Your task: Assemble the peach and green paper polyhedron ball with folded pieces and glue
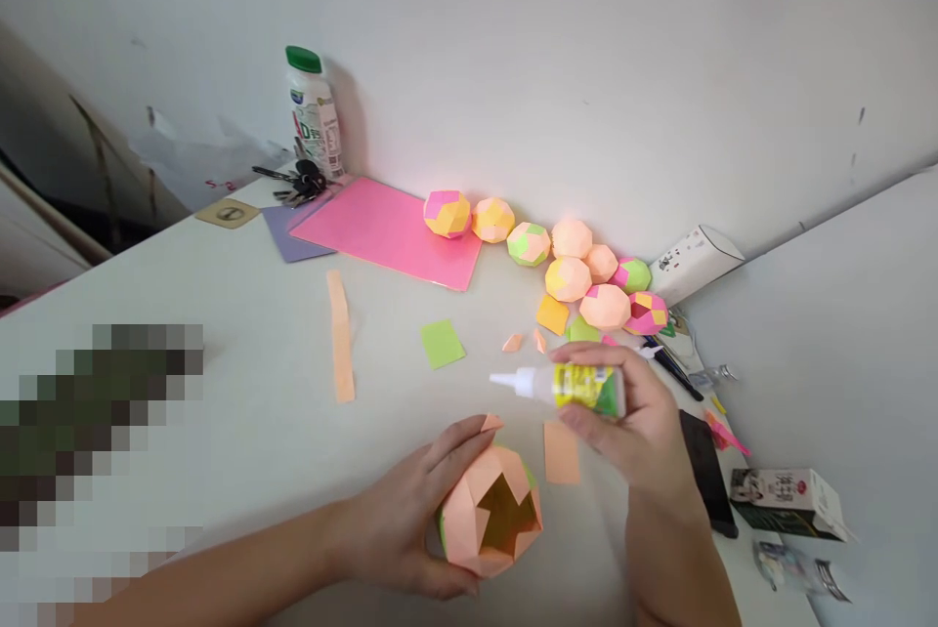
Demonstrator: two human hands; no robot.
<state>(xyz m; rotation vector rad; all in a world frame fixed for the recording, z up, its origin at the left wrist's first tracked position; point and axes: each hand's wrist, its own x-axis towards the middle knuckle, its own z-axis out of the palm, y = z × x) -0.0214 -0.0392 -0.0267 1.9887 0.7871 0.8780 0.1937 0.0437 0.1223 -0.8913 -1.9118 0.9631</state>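
My left hand (pixel 432 500) is wrapped round a peach and green faceted paper ball (pixel 465 520), which has a jagged opening facing me. A small peach paper piece (pixel 492 422) shows at the tips of that hand's upper fingers. In my right hand (pixel 630 412) is a glue bottle (pixel 586 387) with a yellow and green label, lying level with its white nozzle pointing left, above the table and apart from the ball. Under the bottle lies a peach paper rectangle (pixel 561 453). Two small peach scraps (pixel 513 343) are just beyond the nozzle.
Several finished-looking paper balls (pixel 568 278) cluster by the wall, one on a pink sheet (pixel 396 231). A green square (pixel 442 344) and peach strip (pixel 341 339) lie left. Keys (pixel 300 183) and a white bottle (pixel 317 114) stand behind; a carton (pixel 788 502) and dark phone (pixel 707 471) are right.
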